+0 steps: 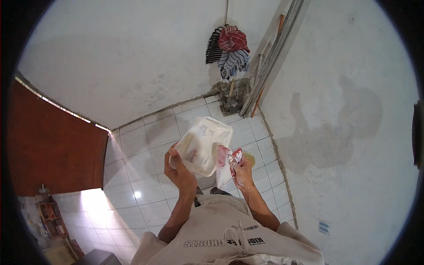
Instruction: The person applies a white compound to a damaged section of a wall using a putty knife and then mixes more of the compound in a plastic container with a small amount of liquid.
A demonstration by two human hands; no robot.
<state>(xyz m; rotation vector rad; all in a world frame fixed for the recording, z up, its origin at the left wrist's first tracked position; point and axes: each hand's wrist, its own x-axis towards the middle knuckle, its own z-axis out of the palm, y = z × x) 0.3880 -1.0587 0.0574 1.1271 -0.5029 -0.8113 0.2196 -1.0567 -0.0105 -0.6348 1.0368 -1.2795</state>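
Head view: the left hand (180, 172) clamps a white, rectangular, shallow plastic tub (204, 140), long axis running forward-right from its fingers; the right hand (242, 173), nearer the tub's right edge, pinches a red-and-white, limp sheet-like piece (223, 162) leftward of its fingers.

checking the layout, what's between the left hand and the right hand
In the head view, a whitish plastic tub, held in the left hand, and a limp red-and-white sheet, held in the right hand, lie between them.
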